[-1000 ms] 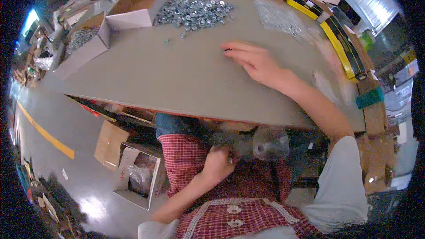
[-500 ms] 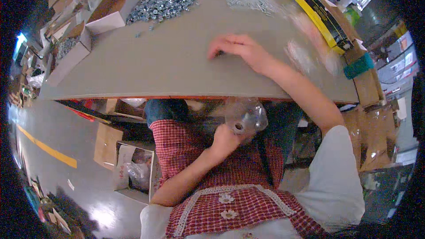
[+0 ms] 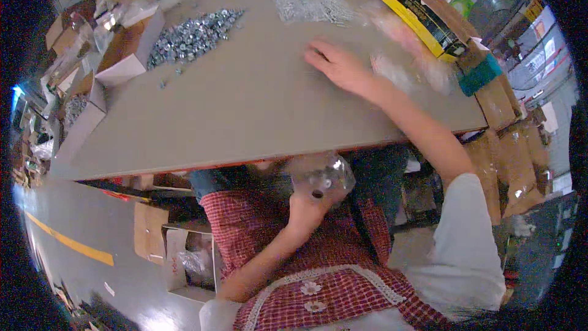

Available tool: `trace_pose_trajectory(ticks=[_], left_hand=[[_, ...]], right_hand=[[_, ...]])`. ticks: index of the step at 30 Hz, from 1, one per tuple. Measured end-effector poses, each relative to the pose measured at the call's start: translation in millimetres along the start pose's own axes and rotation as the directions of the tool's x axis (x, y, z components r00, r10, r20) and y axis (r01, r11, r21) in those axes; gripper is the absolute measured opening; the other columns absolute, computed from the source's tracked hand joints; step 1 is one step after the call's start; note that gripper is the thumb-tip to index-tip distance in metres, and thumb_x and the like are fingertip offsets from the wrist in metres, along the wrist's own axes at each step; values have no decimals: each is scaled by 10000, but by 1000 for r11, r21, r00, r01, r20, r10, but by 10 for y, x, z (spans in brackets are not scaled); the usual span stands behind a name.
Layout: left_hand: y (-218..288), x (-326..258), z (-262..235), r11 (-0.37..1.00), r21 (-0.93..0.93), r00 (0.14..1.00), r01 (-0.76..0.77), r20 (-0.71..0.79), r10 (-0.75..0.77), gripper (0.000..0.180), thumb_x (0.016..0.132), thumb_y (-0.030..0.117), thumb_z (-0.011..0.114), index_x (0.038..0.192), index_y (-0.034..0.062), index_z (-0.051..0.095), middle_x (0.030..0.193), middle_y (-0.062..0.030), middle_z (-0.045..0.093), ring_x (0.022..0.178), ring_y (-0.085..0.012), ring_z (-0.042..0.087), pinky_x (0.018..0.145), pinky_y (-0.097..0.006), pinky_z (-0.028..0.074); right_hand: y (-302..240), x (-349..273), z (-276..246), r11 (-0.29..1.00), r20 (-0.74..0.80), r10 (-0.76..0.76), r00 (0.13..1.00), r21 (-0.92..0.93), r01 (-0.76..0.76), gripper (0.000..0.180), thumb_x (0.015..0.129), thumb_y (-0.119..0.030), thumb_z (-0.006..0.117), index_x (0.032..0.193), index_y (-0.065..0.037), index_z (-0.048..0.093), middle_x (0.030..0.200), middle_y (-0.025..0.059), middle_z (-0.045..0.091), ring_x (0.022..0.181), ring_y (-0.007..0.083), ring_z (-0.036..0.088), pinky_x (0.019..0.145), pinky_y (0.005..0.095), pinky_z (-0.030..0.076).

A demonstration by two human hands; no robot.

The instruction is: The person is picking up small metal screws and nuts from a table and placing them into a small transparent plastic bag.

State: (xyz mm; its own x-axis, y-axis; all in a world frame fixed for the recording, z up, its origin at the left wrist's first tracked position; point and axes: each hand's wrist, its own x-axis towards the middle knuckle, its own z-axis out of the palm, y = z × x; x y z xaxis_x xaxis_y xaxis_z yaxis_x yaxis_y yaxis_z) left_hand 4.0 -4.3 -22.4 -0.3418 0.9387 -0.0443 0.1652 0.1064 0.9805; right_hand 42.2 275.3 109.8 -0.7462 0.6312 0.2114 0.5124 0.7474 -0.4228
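R hand (image 3: 338, 64) slid right — bag (image 3: 323, 175) raised.

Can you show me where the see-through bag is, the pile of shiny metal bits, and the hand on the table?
clear plastic bag (image 3: 323, 175): head view, its bulging middle.
pile of metal nuts (image 3: 193, 37): head view, pile's centre.
right hand (image 3: 335, 64): head view, back of hand.
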Motion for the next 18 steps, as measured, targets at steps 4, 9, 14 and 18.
trace_pose_trajectory(ticks=[4, 9, 14, 18], left_hand=[[103, 62, -69, 993, 115, 998, 16, 66, -23, 583, 763, 436, 803, 1160, 56, 610, 1143, -158, 667, 1038, -309, 665, 874, -398, 523], [66, 62, -69, 1000, 15, 997, -6, 83, 5, 602, 764, 444, 796, 1186, 59, 604, 1121, -156, 675, 1026, -319, 671, 880, -402, 524], [103, 76, -97, 993, 107, 993, -53, 109, 42, 551, 766, 438, 790, 1128, 51, 641, 1036, -171, 697, 950, -351, 684, 820, -417, 540], [61, 88, -69, 975, 134, 984, -175, 58, 169, 485, 769, 424, 791, 1056, 52, 674, 982, -179, 704, 910, -369, 686, 786, -424, 546]], right_hand=[[675, 751, 154, 751, -246, 180, 952, -591, -294, 777, 957, -627, 388, 1467, -43, 357, 1524, 231, 322, 1402, 384, 313, 1138, 540, 250], [794, 1067, -25, 863, -240, 215, 947, -408, -299, 932, 915, -722, 336, 1455, 38, 337, 1508, 287, 321, 1412, 468, 269, 1137, 637, 166], [724, 895, 20, 860, -215, 235, 948, -409, -306, 971, 913, -728, 328, 1464, 72, 294, 1519, 290, 295, 1427, 447, 251, 1153, 604, 175], [424, 479, 9, 855, -26, 232, 972, -471, -216, 966, 944, -697, 285, 1485, 101, 218, 1565, 284, 207, 1477, 384, 167, 1195, 512, 123]])
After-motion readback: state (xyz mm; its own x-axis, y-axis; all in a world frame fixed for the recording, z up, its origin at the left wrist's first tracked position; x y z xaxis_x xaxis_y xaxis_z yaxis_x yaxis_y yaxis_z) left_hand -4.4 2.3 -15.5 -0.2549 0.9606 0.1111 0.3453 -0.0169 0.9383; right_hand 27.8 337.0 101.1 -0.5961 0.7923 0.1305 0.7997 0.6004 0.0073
